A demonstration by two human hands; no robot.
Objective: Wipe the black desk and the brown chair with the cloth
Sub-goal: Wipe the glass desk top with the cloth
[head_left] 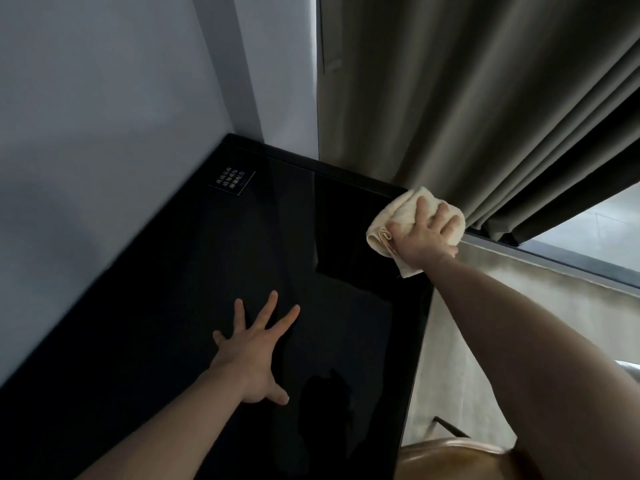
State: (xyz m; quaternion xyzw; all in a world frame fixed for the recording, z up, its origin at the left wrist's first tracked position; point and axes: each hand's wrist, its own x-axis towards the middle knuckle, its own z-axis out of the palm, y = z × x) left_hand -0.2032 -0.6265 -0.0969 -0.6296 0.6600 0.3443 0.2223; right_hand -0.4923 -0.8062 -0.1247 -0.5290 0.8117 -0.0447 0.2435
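The glossy black desk (194, 306) fills the middle of the view and runs into a wall corner. My right hand (424, 237) presses a folded cream cloth (382, 221) flat on the desk's far right corner, fingers spread over it. My left hand (258, 348) lies flat on the desk's middle with fingers apart and nothing in it. A part of the brown chair (450, 460) shows at the bottom right, beside the desk's right edge, partly hidden by my right arm.
A small sign with white text (232, 180) lies on the desk near the far corner. Grey curtains (467, 116) hang just behind the cloth. A pale wall (104, 133) borders the desk on the left. A window sill (554, 271) runs at the right.
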